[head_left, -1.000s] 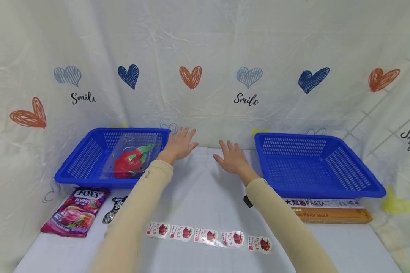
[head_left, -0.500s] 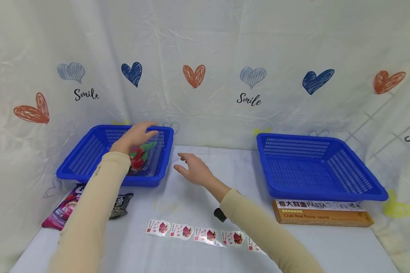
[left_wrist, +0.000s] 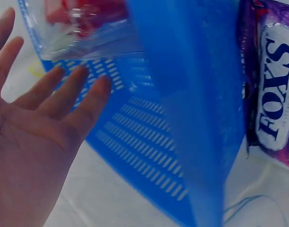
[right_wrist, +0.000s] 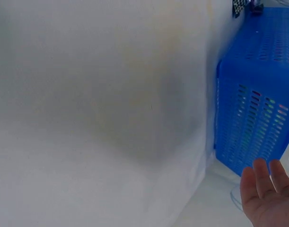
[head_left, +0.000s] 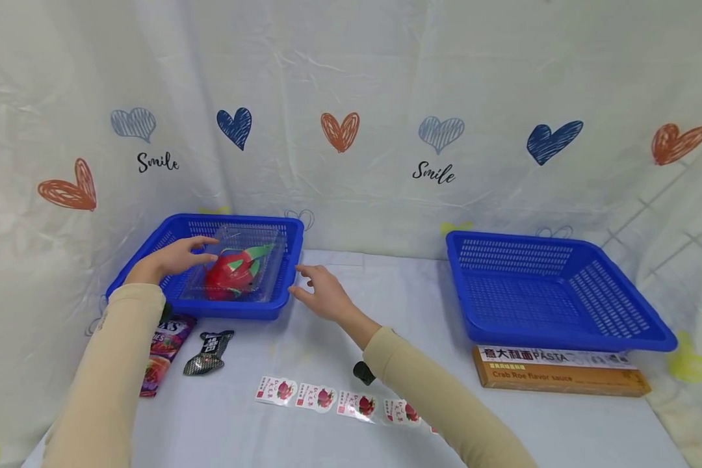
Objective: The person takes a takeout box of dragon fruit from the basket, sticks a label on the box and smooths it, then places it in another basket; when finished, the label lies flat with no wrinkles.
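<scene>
Over the left side of the left blue basket (head_left: 295, 260) hovers my left hand (head_left: 175, 257), holding nothing, its fingers pointing at a clear plastic box (head_left: 275, 260). Inside the box is a red dragon fruit (head_left: 225, 279) with green tips. In the left wrist view, the left fingers (left_wrist: 90, 106) are spread just short of the box. Just right of the basket's right wall is my right hand (head_left: 325, 292), fingers lightly bent and nothing in them. From the right wrist, those fingers (right_wrist: 262, 182) appear beside the basket's perforated wall.
A second blue basket (head_left: 462, 292) stands on the right, with a pasta box (head_left: 564, 377) before it. A FOX'S candy bag (head_left: 164, 344), partly behind the left sleeve, and a small black packet (head_left: 208, 354) lie in front. Dragon fruit stickers (head_left: 322, 396) line the table's front.
My left hand has moved left and down, from between the baskets across the left basket to its left side. The right hand has shifted left toward that basket. The box remains in it.
</scene>
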Tool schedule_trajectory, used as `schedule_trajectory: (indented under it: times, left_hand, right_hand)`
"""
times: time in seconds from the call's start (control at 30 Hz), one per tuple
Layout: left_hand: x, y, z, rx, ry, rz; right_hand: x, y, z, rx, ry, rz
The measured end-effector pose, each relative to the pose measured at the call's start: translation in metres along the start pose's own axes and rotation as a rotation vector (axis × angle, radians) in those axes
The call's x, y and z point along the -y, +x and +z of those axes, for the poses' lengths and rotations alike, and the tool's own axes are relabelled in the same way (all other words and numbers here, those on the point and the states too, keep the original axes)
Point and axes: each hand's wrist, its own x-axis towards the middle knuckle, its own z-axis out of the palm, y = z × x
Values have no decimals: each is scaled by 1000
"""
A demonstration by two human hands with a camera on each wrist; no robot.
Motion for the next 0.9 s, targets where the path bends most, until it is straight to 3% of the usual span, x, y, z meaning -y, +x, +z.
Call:
schedule_trajectory:
  times: [0.17,0.43,0.67,0.9]
  left_hand:
    - [6,0,6,32,-71,-21]
    - [7,4,8,71,-98,-67]
    - [9,0,8,121,-223,-112]
    - [10,1,8,85,-195,-56]
  right_hand:
    - [1,1,8,-6,-11,17]
    - [3,0,14,10,3,32]
    - [1,-1,15,25,29,47]
    - [-2,0,15,40,43,66]
